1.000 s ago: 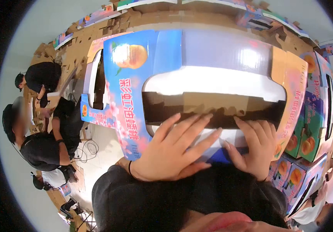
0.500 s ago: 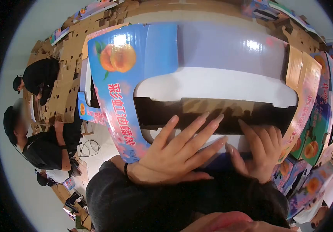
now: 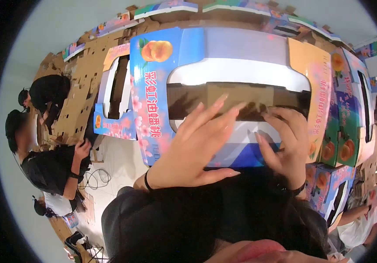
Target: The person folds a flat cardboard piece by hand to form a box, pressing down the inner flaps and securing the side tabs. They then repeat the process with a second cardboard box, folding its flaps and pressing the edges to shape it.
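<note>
Left hand (image 3: 195, 147): fingers spread and extended over the near edge of a cut-out opening (image 3: 241, 94), closed around nothing. Right hand (image 3: 287, 147): fingers bent at the same edge, thumb lower on the near panel; whether it pinches the cardboard cannot be told from this angle. Both belong to the printed peach carton (image 3: 243, 70), set directly before the wearer's torso, its opening uppermost and a white flap along the far side. To the left, a second carton (image 3: 104, 98) with a similar opening; beyond it, cardboard sheets (image 3: 83, 74) and a co-worker in black (image 3: 46, 171). Looped cable (image 3: 103, 177) lies on the floor. To the right, stacked cartons (image 3: 346, 151).
</note>
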### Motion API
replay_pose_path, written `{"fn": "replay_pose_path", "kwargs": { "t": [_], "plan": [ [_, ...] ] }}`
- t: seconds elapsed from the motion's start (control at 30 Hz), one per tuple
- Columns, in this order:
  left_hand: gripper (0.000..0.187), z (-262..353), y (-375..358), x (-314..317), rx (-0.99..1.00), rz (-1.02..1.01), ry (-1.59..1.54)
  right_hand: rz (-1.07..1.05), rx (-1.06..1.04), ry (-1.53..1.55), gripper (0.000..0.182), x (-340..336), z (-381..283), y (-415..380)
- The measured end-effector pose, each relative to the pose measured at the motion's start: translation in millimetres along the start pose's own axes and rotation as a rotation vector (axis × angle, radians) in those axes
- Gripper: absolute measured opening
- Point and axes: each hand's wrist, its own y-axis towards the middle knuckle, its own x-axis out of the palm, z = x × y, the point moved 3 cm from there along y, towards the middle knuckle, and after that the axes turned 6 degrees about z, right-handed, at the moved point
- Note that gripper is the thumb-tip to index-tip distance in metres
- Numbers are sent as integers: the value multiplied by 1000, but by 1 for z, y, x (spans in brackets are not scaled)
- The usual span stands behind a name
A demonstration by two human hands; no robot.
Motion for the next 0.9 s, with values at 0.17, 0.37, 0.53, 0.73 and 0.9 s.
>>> {"fn": "replay_pose_path", "kwargs": {
  "t": [0.17, 0.37, 0.53, 0.73, 0.9],
  "plan": [
    [53, -6, -51, -24, 252, 602, 42, 36, -45, 19, 31, -2, 0, -10],
    [83, -83, -96, -46, -262, 728, -135, 158, -61, -69, 20, -10, -4, -21],
    [105, -129, -165, 3, -586, 445, -863, 345, -170, -96, 20, -18, -8, -28],
    [82, -87, -157, 14, -806, 595, -1069, 326, -258, -142, 18, -29, -8, -24],
    [52, -90, -152, 20, -723, 725, -1057, 306, 135, -295, 24, -78, 53, -32]
  ]
}}
